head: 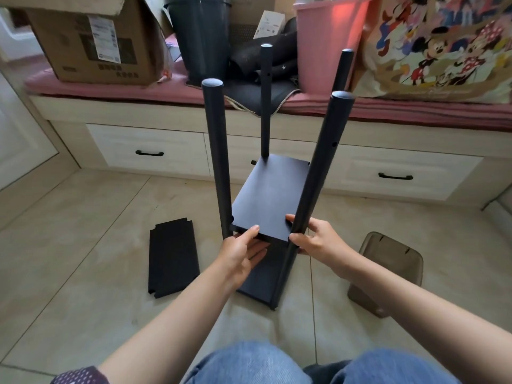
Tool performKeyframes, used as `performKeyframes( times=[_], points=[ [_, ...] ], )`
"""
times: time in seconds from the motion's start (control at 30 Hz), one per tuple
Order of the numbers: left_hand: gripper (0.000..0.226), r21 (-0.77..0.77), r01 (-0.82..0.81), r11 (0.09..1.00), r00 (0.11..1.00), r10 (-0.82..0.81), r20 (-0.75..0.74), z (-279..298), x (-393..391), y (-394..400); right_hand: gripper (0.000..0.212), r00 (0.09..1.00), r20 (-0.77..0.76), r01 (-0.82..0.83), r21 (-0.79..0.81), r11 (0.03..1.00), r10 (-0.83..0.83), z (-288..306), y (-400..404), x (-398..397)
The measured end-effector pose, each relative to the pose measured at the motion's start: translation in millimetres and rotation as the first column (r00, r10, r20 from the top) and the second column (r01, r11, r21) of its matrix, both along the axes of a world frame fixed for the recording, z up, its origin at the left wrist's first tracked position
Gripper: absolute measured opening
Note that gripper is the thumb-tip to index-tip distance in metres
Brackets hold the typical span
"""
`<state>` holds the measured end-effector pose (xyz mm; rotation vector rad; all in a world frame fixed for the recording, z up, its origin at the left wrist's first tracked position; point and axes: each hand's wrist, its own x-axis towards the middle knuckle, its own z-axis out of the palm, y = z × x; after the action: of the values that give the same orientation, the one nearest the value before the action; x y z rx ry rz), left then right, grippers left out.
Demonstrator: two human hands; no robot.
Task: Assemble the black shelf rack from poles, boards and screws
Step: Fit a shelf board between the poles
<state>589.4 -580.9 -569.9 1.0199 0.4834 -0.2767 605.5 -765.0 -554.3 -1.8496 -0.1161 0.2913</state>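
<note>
Knees in blue jeans [249,364] fill the near edge of our view, above the tiled floor [83,217] on which the work stands. Beyond rises the black shelf rack [270,206], partly built and standing near the drawer bench [155,151]: four round matte poles with capped tops, the near-left pole [219,162] and near-right pole [313,189] flanking us, two more behind. A lower board [263,275] sits at their feet; a middle board [270,195], flat, matte black and notched at its corners, is held between the poles part-way up. A spare board [173,257] of the same pattern lies on the floor to the left, well apart.

We judge the step in hand to be seating the middle board at its screw level. Our left hand [241,253] grips the board's near edge, thumb on top and fingers beneath. Our right hand [315,236] has its fingers curled around the near-right pole beside the board's corner. To do this well, we should keep the board level, settle each corner notch against its pole, and line it up with the side holes [334,144] before any screw goes in. No screws are visible to us.
</note>
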Motion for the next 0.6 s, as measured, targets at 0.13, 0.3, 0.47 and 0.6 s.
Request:
performKeyframes(
  times=[0.13,0.3,0.47,0.6],
  points=[
    [0.027,0.078,0.246,0.966,0.969,-0.247,0.010,0,2,21,0.031,1.000,-0.025,0.008,0.021,1.000,-0.007,0,-9,7],
    [0.021,0.396,0.261,0.880,0.964,-0.215,-0.157,6,18,72,0.035,0.999,-0.045,-0.004,0.006,1.000,0.004,-3,-19,12],
    [0.023,0.571,0.171,0.803,0.985,-0.160,-0.069,14,47,77,0.039,0.999,-0.046,-0.017,0.026,1.000,0.018,-5,-25,14],
    [0.044,0.416,0.272,0.868,0.957,-0.289,-0.024,18,63,58,0.041,0.998,-0.039,-0.045,0.025,0.999,0.046,-6,-32,17]
  ],
)
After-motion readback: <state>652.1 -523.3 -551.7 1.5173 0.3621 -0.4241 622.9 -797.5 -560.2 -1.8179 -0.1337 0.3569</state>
